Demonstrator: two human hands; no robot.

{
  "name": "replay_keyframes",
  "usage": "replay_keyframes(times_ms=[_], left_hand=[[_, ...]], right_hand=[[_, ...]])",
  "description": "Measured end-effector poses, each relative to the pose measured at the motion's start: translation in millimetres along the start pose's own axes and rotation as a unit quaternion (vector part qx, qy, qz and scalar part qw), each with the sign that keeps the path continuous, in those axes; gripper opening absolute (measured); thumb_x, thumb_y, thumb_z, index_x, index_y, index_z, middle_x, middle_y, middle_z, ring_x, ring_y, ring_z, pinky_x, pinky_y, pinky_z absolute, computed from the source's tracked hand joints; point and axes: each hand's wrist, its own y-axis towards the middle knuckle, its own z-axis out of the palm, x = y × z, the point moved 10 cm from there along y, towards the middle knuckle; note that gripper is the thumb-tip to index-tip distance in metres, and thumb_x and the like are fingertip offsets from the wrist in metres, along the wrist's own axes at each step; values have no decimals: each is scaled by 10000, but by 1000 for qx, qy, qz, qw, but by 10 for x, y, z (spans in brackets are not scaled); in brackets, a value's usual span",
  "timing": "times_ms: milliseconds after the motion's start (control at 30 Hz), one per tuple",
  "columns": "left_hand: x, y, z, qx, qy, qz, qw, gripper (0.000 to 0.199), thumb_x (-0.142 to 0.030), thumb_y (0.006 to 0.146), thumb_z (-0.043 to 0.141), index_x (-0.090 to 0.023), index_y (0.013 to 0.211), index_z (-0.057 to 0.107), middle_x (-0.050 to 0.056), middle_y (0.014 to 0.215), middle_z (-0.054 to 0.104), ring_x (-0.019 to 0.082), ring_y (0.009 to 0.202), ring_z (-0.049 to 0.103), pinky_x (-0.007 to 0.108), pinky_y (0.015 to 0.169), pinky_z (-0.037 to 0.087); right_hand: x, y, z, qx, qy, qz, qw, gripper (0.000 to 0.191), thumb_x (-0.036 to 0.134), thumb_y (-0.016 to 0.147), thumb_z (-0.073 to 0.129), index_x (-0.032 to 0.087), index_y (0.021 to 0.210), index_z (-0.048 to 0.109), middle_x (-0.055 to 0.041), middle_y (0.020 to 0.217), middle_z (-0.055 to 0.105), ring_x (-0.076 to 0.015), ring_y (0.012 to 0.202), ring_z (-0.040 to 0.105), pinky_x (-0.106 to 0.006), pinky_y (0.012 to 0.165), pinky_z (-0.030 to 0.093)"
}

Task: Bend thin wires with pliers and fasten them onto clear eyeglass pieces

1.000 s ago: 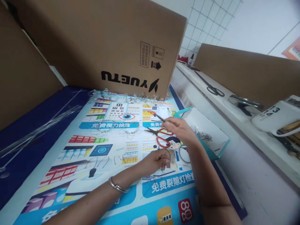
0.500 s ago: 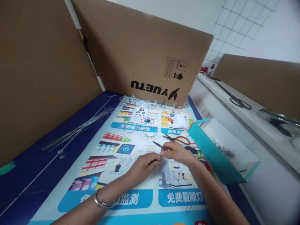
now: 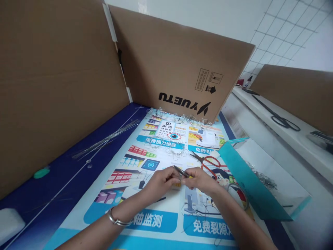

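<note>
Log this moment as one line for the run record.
left hand: fingers at tool's tip | right hand: holds small pointed tool | nearby: red-handled scissors on printed poster mat

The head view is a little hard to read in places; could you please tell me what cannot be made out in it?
Small pointed tool: in the head view, its grip is hidden by the left hand and the right hand, so its exact kind and which hand holds it are unclear.
Wire tangle: too small and blurred to tell single pieces.
Bottle: on the far shelf, too small for any label to be read.
</note>
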Motion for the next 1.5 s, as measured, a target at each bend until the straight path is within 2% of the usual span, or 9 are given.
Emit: replay_keyframes(times_ms=[133, 267, 467, 667, 1167, 1333, 1500], left_hand=[[158, -19, 90, 82, -180, -78, 977, 166, -290, 821, 519, -141, 868, 575, 5, 700, 593, 89, 551, 506, 203, 528, 371], [269, -67, 76, 96, -241, -125, 958, 217, -307, 793, 567, -120, 900, 594, 35, 711, 615, 91, 551, 516, 197, 508, 337], [356, -97, -1, 34, -233, -143, 961, 186, -305, 746, 623, -123, 769, 592, -36, 534, 505, 62, 475, 412, 179, 470, 281], [469, -137, 29, -29, -258, -158, 953, 219, -344, 771, 591, -133, 740, 542, -38, 514, 493, 69, 458, 422, 179, 451, 328], [502, -193, 88, -78, -336, -171, 923, 218, -344, 788, 580, -149, 730, 500, -33, 549, 526, 67, 450, 478, 188, 486, 379], [498, -206, 109, -85, -351, -165, 918, 226, -359, 801, 560, -155, 731, 491, -33, 551, 530, 70, 454, 481, 186, 482, 370], [475, -227, 104, -103, -350, -161, 917, 223, -356, 798, 563, -157, 731, 489, -36, 554, 529, 73, 466, 487, 189, 498, 373]], right_hand=[[-58, 26, -2, -17, 34, 2, 999, 210, 359, 720, 600, 159, 716, 537, 50, 523, 452, -70, 469, 396, -194, 457, 314], [-86, 48, 20, -24, 61, -3, 998, 180, 334, 734, 582, 164, 753, 527, 58, 502, 450, -66, 439, 380, -197, 446, 299], [-131, 60, 73, -37, 106, -7, 994, 164, 312, 734, 589, 161, 730, 524, 50, 493, 469, -66, 437, 385, -202, 450, 273], [-146, 54, 168, -28, 140, -12, 990, 169, 310, 744, 598, 154, 745, 533, 46, 502, 482, -61, 438, 384, -198, 448, 271], [-127, 81, 205, -72, 154, -18, 985, 209, 352, 740, 607, 166, 755, 513, 41, 548, 492, -83, 490, 440, -220, 491, 348], [-94, 82, 206, -79, 146, -44, 985, 223, 370, 761, 591, 163, 754, 508, 39, 557, 501, -83, 502, 445, -229, 519, 364], [-122, 89, 216, -79, 148, -41, 985, 249, 396, 750, 597, 166, 771, 504, 42, 557, 506, -87, 501, 451, -231, 522, 372]])
